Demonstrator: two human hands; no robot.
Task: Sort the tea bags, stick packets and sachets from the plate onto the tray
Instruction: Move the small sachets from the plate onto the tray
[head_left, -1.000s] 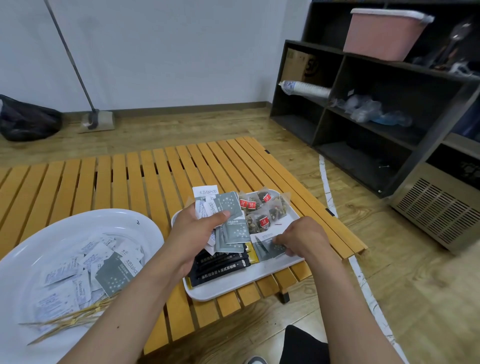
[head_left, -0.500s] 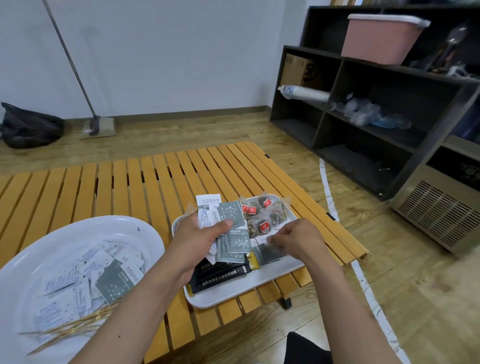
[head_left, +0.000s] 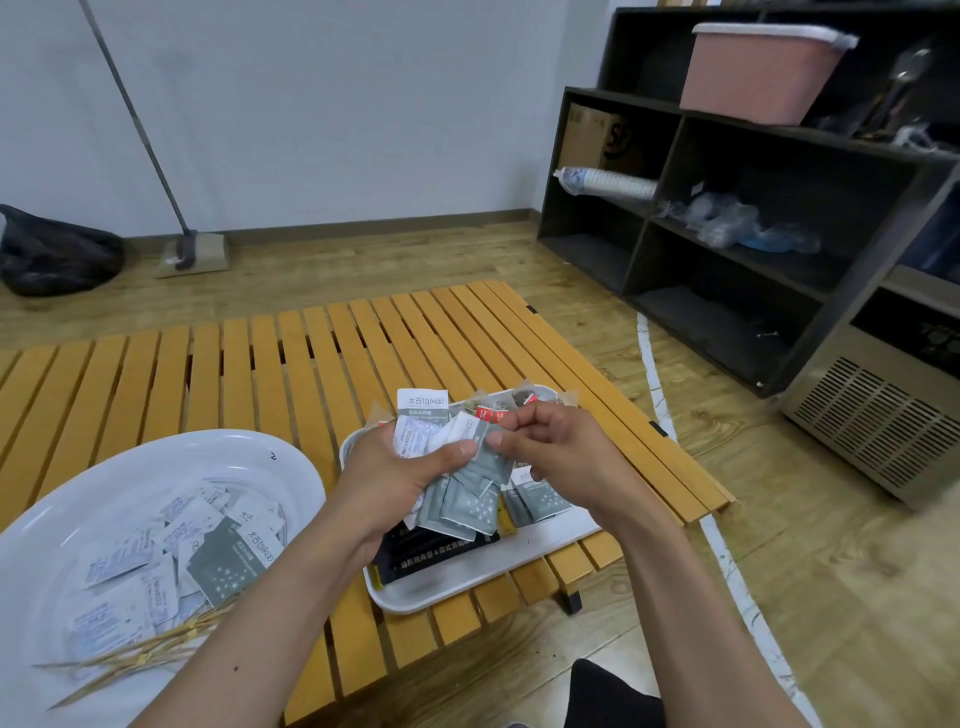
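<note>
Both hands over tray, L holding fanned sachets, R pinching one at the fan's edge.

L forearm comes in from lower left, R from lower right; hands meet above the white tray (head_left: 470, 579) on the slatted table (head_left: 270, 364). L hand (head_left: 395, 470): fingers curled, thumb pressed across front of a fanned bunch of sachets (head_left: 457, 488), grey + white, held upright-ish, white ones sticking up at top. R hand (head_left: 550, 452): fingers curled, thumb + forefinger pinch a grey sachet at the bunch's right edge, just beside L thumb tip. On tray: tea bags (head_left: 493, 410) w/ red tags at far end, partly hidden by R hand; black stick packets (head_left: 436, 548) at near end; more grey sachets under R wrist. White plate (head_left: 156, 467) to the left holds remaining sachets + thin sticks.
</note>
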